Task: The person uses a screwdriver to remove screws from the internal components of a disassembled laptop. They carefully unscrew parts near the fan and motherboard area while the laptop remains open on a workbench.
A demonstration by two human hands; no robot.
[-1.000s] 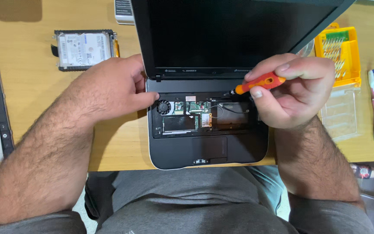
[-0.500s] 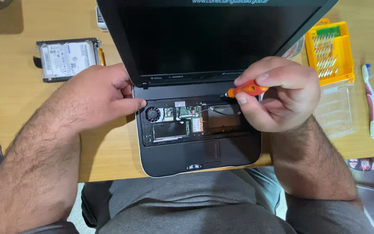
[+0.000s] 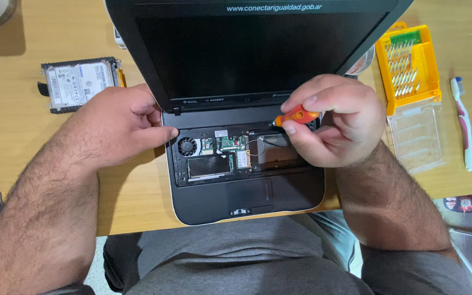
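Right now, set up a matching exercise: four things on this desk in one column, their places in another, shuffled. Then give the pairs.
Things:
1. screwdriver
2. hard drive
3. toothbrush
4. bit case

Places:
A. far right of the desk
B. in the right hand
C. left of the laptop, beyond the left hand
D. just right of the screen

Pairs: 1-B, 2-C, 3-A, 4-D

A dark, unlit rectangular laptop screen (image 3: 247, 52) is standing tilted open at the top centre, framed in black with a line of pale lettering along its upper edge. A white rectangular label is lying on the silver hard drive (image 3: 80, 83) at the left.
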